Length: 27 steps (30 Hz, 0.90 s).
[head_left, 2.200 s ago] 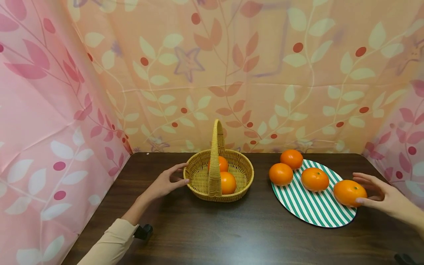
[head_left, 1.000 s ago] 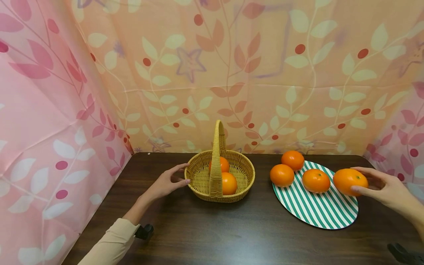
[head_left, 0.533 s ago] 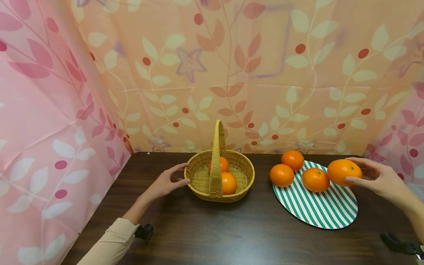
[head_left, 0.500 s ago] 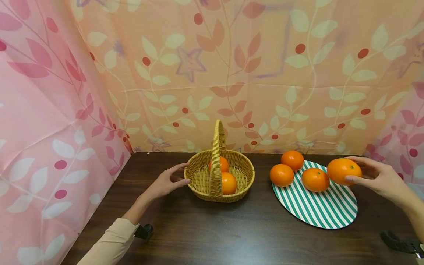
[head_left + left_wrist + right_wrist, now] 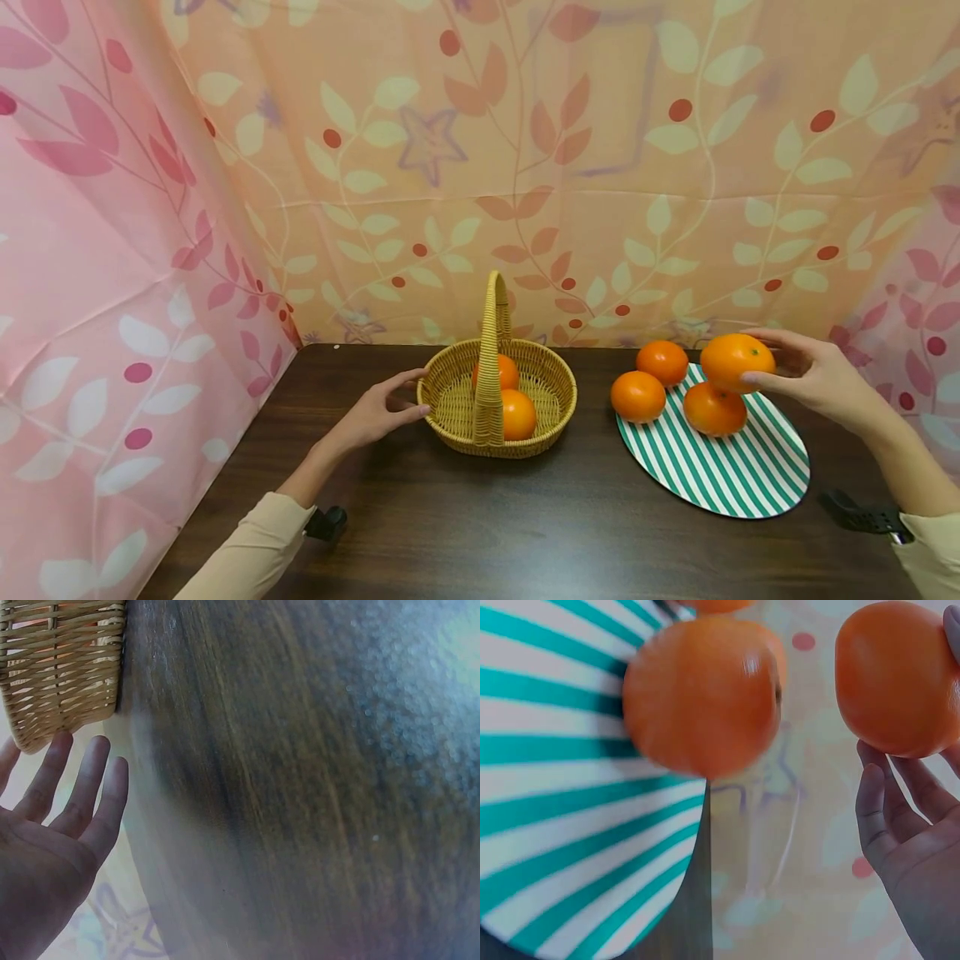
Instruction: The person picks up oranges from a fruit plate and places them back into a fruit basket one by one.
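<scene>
My right hand (image 5: 817, 375) pinches an orange (image 5: 737, 361) between thumb and fingers, held up over the back of a green-and-white striped oval placemat (image 5: 742, 483). In the right wrist view the same orange (image 5: 896, 679) sits above the fingers, apart from an orange on the mat (image 5: 701, 697). From the head, the held orange partly covers that mat orange (image 5: 714, 410). My left hand (image 5: 378, 414) rests at the left rim of a yellow wicker basket (image 5: 450, 425). The left wrist view shows its fingers fairly straight, fingertips right at the basket wall (image 5: 64, 682).
Two oranges lie inside the basket, one at the front (image 5: 517, 415) and one behind (image 5: 504, 372), under its tall arched handle (image 5: 491, 333). Two more, a front orange (image 5: 637, 397) and a back orange (image 5: 662, 362), are at the mat's left edge. A patterned curtain (image 5: 450, 208) hangs behind the dark table (image 5: 525, 525).
My right hand has lifted the orange from the right side of the placemat and carried it left and up, over the middle orange. My left hand stays at the basket rim.
</scene>
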Available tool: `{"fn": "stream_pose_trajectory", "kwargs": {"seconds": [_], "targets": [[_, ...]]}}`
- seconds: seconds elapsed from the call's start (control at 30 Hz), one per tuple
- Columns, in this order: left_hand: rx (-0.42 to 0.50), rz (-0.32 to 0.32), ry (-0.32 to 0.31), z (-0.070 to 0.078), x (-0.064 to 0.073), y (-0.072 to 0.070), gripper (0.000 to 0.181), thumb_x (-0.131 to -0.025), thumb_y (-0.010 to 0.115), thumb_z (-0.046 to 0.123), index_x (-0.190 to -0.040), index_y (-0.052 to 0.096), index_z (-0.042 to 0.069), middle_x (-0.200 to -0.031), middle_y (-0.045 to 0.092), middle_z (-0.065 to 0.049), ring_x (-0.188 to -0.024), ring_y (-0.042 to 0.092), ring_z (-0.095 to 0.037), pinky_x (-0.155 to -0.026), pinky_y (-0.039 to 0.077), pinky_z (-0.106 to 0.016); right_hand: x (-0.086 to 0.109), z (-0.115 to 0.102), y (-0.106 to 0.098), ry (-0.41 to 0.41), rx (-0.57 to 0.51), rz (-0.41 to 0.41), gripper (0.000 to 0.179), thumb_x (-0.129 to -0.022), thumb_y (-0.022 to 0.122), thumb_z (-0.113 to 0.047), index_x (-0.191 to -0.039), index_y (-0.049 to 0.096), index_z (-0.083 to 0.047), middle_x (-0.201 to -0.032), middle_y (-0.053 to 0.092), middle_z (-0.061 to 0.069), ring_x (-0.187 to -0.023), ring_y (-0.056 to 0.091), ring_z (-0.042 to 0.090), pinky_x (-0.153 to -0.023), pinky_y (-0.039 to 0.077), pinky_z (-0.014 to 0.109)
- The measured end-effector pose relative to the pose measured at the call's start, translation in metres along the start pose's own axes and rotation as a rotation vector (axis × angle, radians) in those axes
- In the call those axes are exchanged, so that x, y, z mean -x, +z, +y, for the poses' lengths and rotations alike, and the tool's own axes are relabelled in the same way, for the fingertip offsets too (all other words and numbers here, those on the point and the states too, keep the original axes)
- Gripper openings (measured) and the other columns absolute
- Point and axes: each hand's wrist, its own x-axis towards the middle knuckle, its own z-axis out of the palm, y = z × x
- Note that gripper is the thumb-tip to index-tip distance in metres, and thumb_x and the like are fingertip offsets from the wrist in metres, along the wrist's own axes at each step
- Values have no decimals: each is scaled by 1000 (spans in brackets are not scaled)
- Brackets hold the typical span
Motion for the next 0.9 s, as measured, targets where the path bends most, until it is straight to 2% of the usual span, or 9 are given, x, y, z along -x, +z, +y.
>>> {"fn": "stream_pose_trajectory", "kwargs": {"seconds": [0.3, 0.57, 0.67, 0.8, 0.9], "targets": [[-12, 0, -3, 2, 1, 1, 65, -96, 75, 25, -153, 46, 12, -135, 55, -23, -106, 66, -39, -79, 57, -45, -21, -15, 24, -56, -60, -47, 55, -89, 77, 1, -141, 58, -6, -127, 62, -2, -100, 66, 11, -83, 50, 16], [-3, -1, -1, 1, 1, 1, 66, -96, 75, 23, -153, 45, 11, -135, 55, -24, -106, 66, -41, -78, 57, -45, -37, -23, 44, -65, -125, -87, 56, -89, 77, 1, -141, 58, -5, -125, 64, 5, -99, 67, 17, -80, 55, 24], [0, -6, -8, 10, 1, 1, 66, -96, 74, 20, -153, 45, 7, -134, 55, -27, -106, 65, -44, -78, 57, -45, -43, -26, 51, -65, -139, -108, 55, -89, 78, 0, -141, 59, -6, -125, 64, 8, -100, 67, 18, -80, 56, 26], [-20, 0, -16, 7, 0, 2, 65, -96, 74, 19, -153, 44, 5, -134, 55, -29, -106, 65, -45, -77, 57, -47, -51, -30, 62, -70, -156, -136, 54, -90, 78, -3, -141, 59, -8, -126, 64, 10, -103, 66, 19, -82, 55, 27], [-33, 7, -14, -3, -2, 2, 66, -96, 74, 21, -153, 44, 6, -135, 55, -27, -106, 65, -44, -77, 57, -48, -58, -35, 71, -78, -177, -154, 54, -90, 79, -5, -140, 60, -8, -125, 65, 10, -104, 66, 21, -82, 55, 28]]}}
